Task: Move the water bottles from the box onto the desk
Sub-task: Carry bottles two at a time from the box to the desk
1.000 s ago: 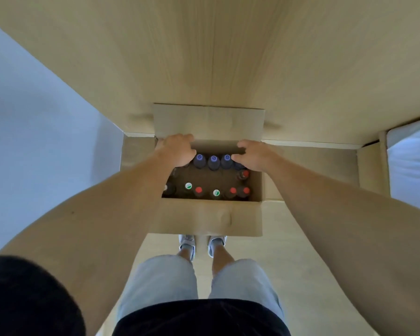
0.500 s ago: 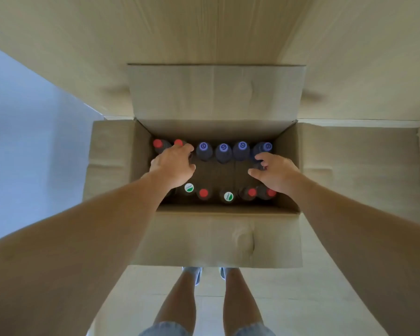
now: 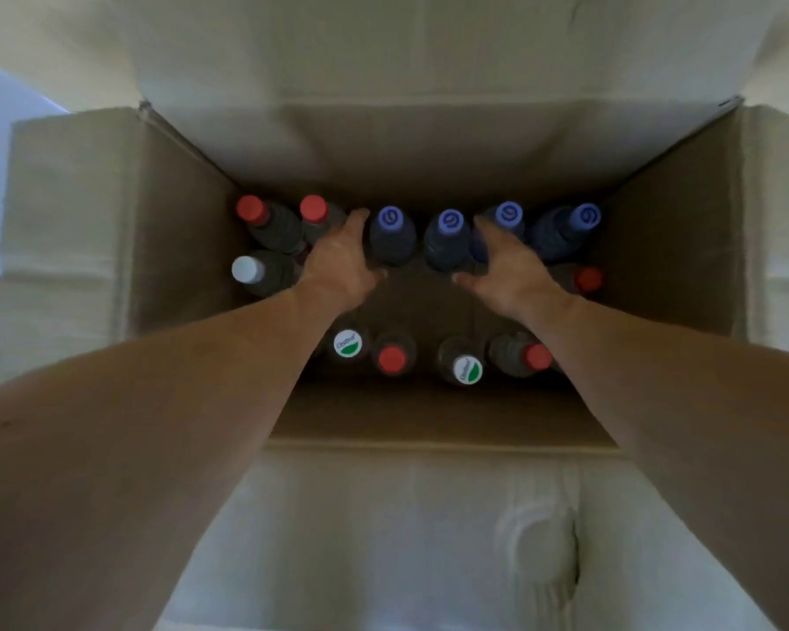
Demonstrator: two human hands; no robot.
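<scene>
Box point(image 3: 178, 248): sitting open, flaps folded outward at 12, 3, 6 and 9 o'clock, filling most of the view.
Water bottles: all standing inside the box, none lifted clear; far row at 12 o'clock running from two red caps point(image 3: 313, 208) at the left to four purple caps at the right; near row at 6 o'clock mixing green-and-white caps point(image 3: 347, 343) and red caps; white-capped bottle point(image 3: 247, 270) at 9 o'clock, one more red cap at 3 o'clock.
Left hand point(image 3: 340, 261): reaching into the box, fingers curling round the first purple-capped bottle point(image 3: 391, 239), thumb on its near side.
Right hand point(image 3: 504, 266): reaching in likewise, wrapping the second purple-capped bottle point(image 3: 447, 241), fingers passing between it and the third purple cap point(image 3: 509, 214), thumb at the near side.
Fourth purple-capped bottle point(image 3: 565, 227): leaning toward 2 o'clock, just beside the right hand.
</scene>
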